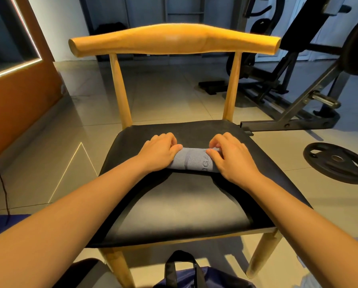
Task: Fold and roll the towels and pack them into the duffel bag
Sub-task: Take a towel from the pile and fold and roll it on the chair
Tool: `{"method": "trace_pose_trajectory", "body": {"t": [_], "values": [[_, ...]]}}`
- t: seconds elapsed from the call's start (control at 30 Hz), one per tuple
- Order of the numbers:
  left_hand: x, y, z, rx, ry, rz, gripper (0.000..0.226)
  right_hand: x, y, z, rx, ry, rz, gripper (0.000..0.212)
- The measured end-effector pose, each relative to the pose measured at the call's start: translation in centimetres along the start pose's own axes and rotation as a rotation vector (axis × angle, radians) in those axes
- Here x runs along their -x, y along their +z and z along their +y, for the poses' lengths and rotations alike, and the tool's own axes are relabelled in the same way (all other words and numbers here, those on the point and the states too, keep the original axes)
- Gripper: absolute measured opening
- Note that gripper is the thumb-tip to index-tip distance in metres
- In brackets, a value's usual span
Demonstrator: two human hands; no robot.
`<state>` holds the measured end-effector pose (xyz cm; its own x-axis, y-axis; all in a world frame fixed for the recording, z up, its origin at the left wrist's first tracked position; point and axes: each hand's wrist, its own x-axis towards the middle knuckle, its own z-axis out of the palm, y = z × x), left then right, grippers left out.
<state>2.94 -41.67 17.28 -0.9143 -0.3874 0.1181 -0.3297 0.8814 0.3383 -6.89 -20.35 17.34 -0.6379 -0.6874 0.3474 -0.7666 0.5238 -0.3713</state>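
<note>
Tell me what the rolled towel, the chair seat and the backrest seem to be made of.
Towel: grey matte cloth, fine woven texture with a darker band. Chair seat: smooth black covering with soft sheen, probably leather or vinyl. Backrest: looks like varnished light wood, rounded and slightly glossy; grain is unclear.

One towel (192, 160), one chair (174, 39), one duffel bag (213, 279), one weight plate (336, 163), two hands (158, 153) (233, 156).

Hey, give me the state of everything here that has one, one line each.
towel, rolled up, lying on the chair seat
left-hand grip, curled on the towel's left end
right-hand grip, curled on the towel's right end
duffel bag, on the floor, handle up; open or zipped, cannot tell
weight plate, flat on the floor
</note>
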Motion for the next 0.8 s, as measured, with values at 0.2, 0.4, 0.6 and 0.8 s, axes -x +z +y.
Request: {"method": "trace_pose_trajectory", "body": {"t": [0.2,0.4,0.6,0.8], "values": [[-1.3,0.0,-0.3,-0.032,-0.023,-0.042,0.05,-1.8,0.8,0.4,-0.072,0.11,0.039,0.032],[-2.4,0.0,-0.1,0.02,-0.095,-0.049,0.057,-4.0,1.5,0.9,-0.102,0.245,0.004,0.041],[-2.7,-0.2,0.4,0.03,-0.092,-0.049,0.055,-6.0,1.7,1.6,-0.142,0.383,-0.015,0.013],[-1.0,0.6,0.2,-0.019,0.061,0.18,0.052,-6.6,1.8,1.9,-0.26,0.345,-0.092,0.015]]}}
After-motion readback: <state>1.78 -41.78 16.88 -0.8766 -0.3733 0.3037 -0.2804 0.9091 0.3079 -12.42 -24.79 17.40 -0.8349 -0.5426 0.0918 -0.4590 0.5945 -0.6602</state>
